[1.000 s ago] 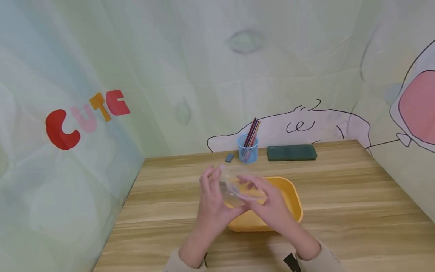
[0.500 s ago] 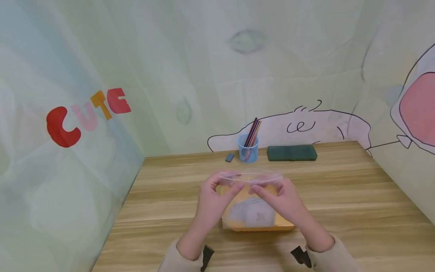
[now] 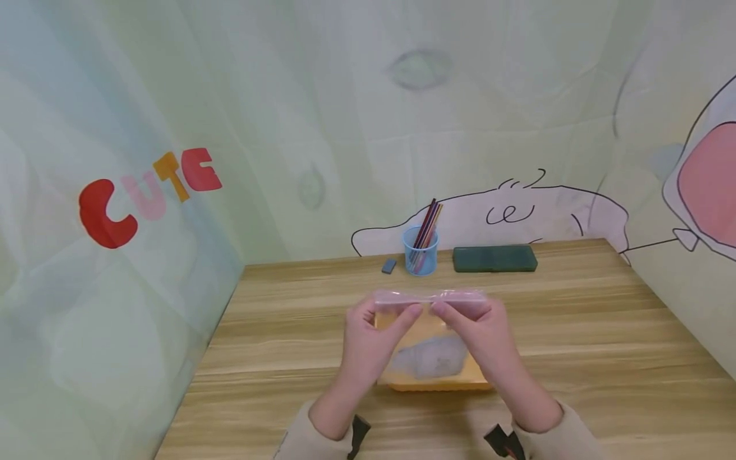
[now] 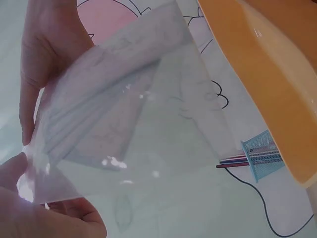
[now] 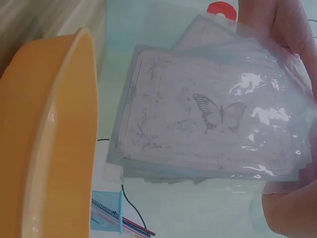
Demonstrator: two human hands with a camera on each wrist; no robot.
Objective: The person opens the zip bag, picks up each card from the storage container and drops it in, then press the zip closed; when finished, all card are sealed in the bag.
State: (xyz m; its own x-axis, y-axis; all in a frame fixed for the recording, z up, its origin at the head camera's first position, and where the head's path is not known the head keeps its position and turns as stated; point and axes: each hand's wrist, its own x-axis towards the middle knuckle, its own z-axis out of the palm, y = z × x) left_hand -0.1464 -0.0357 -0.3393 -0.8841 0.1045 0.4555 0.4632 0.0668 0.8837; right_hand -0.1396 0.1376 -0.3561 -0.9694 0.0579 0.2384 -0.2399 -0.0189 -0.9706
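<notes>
A clear zip-top plastic bag (image 3: 402, 298) hangs between both hands over a yellow tray (image 3: 439, 386). My left hand (image 3: 367, 335) pinches the left part of its top edge, thumb in front. My right hand (image 3: 487, 332) pinches the right part the same way, the two thumb tips close together. Inside the bag lie several thin, pale printed sheets (image 5: 168, 114), fanned out; a butterfly shows on the front one in the right wrist view. From the left wrist view, the sheets (image 4: 106, 109) sit slanted within the clear plastic. The bag's mouth looks flat and pressed together.
Behind the tray, a blue mesh cup (image 3: 420, 259) holds several coloured pencils. To its left lies a small blue-grey eraser (image 3: 388, 266), to its right a dark green flat case (image 3: 494, 258). A printed curtain (image 3: 287, 160) stands around the wooden table (image 3: 276, 338).
The bag, tilted and held between spread hands a second ago, now hangs upright by its top edge. Its mouth went from gaping to flat as both hands came to pinch along it.
</notes>
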